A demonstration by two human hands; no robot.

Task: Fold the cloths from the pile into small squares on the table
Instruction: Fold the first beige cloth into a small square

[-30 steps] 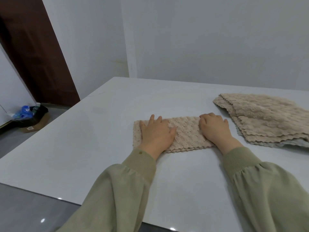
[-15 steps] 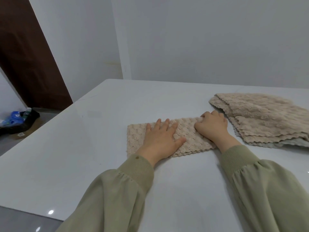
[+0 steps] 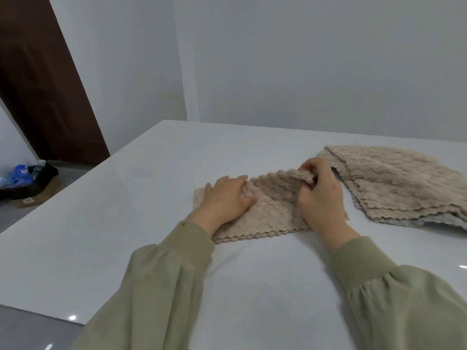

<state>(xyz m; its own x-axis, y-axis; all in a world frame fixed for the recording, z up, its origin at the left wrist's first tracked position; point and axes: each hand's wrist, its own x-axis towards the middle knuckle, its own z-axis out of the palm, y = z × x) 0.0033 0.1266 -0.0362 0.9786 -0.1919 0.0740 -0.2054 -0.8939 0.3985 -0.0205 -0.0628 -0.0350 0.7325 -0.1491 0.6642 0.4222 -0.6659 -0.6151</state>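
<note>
**foldnoob:** ok so where's the cloth (image 3: 273, 210) sitting right now?

**terry_t:** Middle of the white table (image 3: 121, 223), right in front of the person. It's a beige, bumpy one, doubled into a long strip with a scalloped edge along the near side. The left part lies flat on the tabletop. The right end is lifted off the surface and curls over toward the left.

**foldnoob:** and the hands?

**terry_t:** Left hand (image 3: 225, 198) is palm down on the left part of the strip, fingers straight, just pressing it in place and not grabbing anything. Right hand (image 3: 321, 198) has its fingers curled round the raised right end, pinching the fabric edge up near the top. So one flat hand, and one proper grip on the cloth.

**foldnoob:** what about the pile?

**terry_t:** The pile (image 3: 394, 183) is on the same table, just to the right of the right hand. It's several of the same beige cloths stacked loosely with their wavy edges fanned out, plus a paler grey layer peeking out at the bottom. It's close to the strip, but honestly I can't tell whether they touch, since the hand covers that spot.

**foldnoob:** anything else around?

**terry_t:** Olive-green sleeves (image 3: 161, 286) with ribbed cuffs on both arms. There's a dark brown door (image 3: 43, 84) at far left. On the floor below it is a cardboard box (image 3: 38, 198) with some blue plastic stuff (image 3: 17, 174) on top.
</note>
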